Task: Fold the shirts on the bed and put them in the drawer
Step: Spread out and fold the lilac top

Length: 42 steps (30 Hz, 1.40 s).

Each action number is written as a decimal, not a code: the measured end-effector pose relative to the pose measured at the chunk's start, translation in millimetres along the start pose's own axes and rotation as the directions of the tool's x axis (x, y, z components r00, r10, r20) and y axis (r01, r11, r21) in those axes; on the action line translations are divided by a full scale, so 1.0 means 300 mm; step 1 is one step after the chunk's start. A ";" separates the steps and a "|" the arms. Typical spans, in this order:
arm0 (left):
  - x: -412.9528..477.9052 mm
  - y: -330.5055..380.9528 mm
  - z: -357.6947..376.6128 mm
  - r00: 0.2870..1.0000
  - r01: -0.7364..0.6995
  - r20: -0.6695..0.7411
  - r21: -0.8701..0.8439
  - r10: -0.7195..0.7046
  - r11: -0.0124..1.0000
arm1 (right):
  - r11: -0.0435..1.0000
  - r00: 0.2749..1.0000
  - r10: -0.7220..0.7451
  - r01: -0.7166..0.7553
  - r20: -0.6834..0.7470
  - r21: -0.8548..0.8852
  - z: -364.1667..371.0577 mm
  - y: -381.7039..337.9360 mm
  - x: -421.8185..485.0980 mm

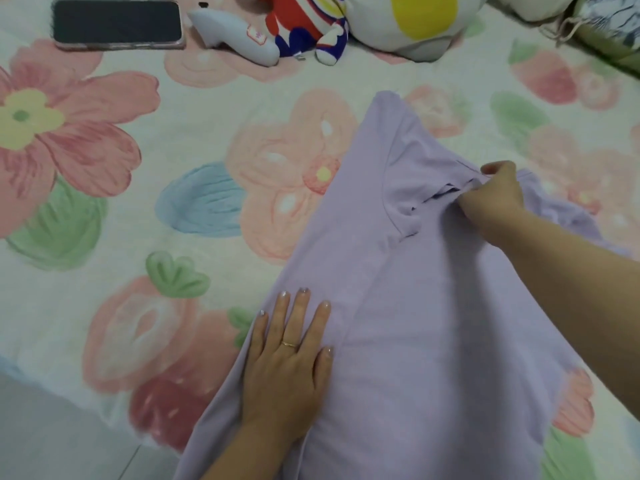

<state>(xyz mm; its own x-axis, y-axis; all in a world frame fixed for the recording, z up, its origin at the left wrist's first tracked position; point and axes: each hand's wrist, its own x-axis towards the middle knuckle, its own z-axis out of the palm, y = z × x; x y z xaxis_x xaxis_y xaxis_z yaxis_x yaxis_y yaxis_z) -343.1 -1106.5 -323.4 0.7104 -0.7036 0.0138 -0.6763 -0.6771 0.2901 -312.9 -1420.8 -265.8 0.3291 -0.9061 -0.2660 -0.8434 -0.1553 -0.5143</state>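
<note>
A lilac shirt (415, 323) lies spread on the flowered bed sheet (138, 202), its neck end pointing away from me. My left hand (287, 362) presses flat on the shirt's left side near the hem, fingers straight, a ring on one finger. My right hand (495, 195) reaches across and pinches a fold of cloth near the collar, bunching the fabric there. One sleeve sticks out at the upper left of the shirt. No drawer is in view.
A dark phone (116, 24) lies at the far left of the bed. Beside it rest a white handheld device (235, 36) and plush toys (381, 22). A pillow (609, 29) sits at the far right. Grey floor (52, 438) shows at the lower left.
</note>
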 end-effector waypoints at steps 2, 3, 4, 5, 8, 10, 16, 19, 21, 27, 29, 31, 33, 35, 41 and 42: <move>0.004 -0.001 0.000 1.000 -0.001 -0.012 -0.004 0.001 1.000 | 0.988 0.992 -0.067 0.051 -0.110 -0.147 -0.005 -0.016 -0.016; 0.004 0.001 0.004 1.000 0.001 -0.020 0.000 -0.001 1.000 | 0.972 0.967 -0.203 0.179 -0.153 -0.155 0.018 -0.048 -0.047; 0.003 0.001 0.007 1.000 0.001 -0.023 0.002 -0.001 1.000 | 0.926 0.919 -0.368 0.347 -0.143 -0.149 0.057 -0.083 -0.090; 0.001 0.001 0.011 0.999 -0.003 -0.032 -0.002 0.003 1.000 | 0.852 0.851 -0.517 0.502 -0.088 -0.144 0.110 -0.113 -0.135; 0.001 -0.005 0.014 0.999 -0.007 -0.049 -0.013 0.006 1.000 | 0.722 0.767 -0.607 0.641 0.205 -0.261 0.253 -0.118 -0.193; 0.000 -0.007 0.019 0.998 -0.003 -0.055 -0.018 0.002 1.000 | 0.705 0.818 -0.486 0.576 0.310 -0.414 0.265 -0.052 -0.126; 0.003 -0.016 0.024 0.998 -0.002 -0.070 -0.041 -0.001 0.999 | 0.878 0.940 -0.328 0.265 -0.097 -0.399 0.113 -0.015 0.063; 0.010 -0.020 0.025 0.996 0.004 -0.090 -0.069 -0.010 0.998 | 0.974 0.991 0.076 -0.098 -0.111 -0.205 0.029 -0.026 0.069; 0.014 -0.018 0.027 0.995 0.006 -0.096 -0.072 -0.013 0.997 | 0.964 0.961 0.254 -0.260 0.111 0.051 0.019 -0.020 0.081; 0.013 -0.019 0.039 0.992 0.006 -0.124 -0.083 -0.016 0.997 | 0.890 0.958 0.130 -0.226 0.255 0.396 0.020 -0.065 0.139; 0.015 -0.018 0.044 0.992 0.002 -0.129 -0.073 -0.011 0.997 | 0.867 0.988 0.011 -0.085 0.151 0.491 0.017 -0.071 0.143; 0.015 -0.016 0.047 0.991 -0.001 -0.134 -0.063 -0.007 0.998 | 0.881 0.991 -0.003 -0.061 0.133 0.469 0.032 -0.054 0.143; 0.016 -0.013 0.044 0.991 0.004 -0.133 -0.055 -0.011 0.998 | 0.934 0.999 0.024 -0.038 0.045 0.355 0.046 -0.042 0.141; 0.018 -0.011 0.042 0.993 0.009 -0.119 -0.041 -0.014 0.999 | 0.992 0.982 -0.045 0.065 -0.185 0.105 0.046 -0.056 0.102; 0.019 -0.005 0.043 0.994 0.005 -0.106 0.005 -0.005 1.000 | 0.820 0.872 -0.478 0.485 0.104 -0.305 0.247 -0.053 -0.157; 0.019 -0.007 0.048 0.995 0.001 -0.104 0.011 0.000 1.000 | 0.803 0.887 -0.438 0.458 0.144 -0.381 0.273 -0.023 -0.149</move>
<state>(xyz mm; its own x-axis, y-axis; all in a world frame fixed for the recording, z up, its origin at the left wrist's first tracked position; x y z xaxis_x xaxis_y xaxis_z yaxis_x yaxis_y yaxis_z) -340.5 -1112.2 -337.6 0.7270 -0.6772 0.1134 -0.6774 -0.6804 0.2796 -286.9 -1346.9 -317.2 0.7227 -0.6791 -0.1286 -0.6882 -0.6899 -0.2244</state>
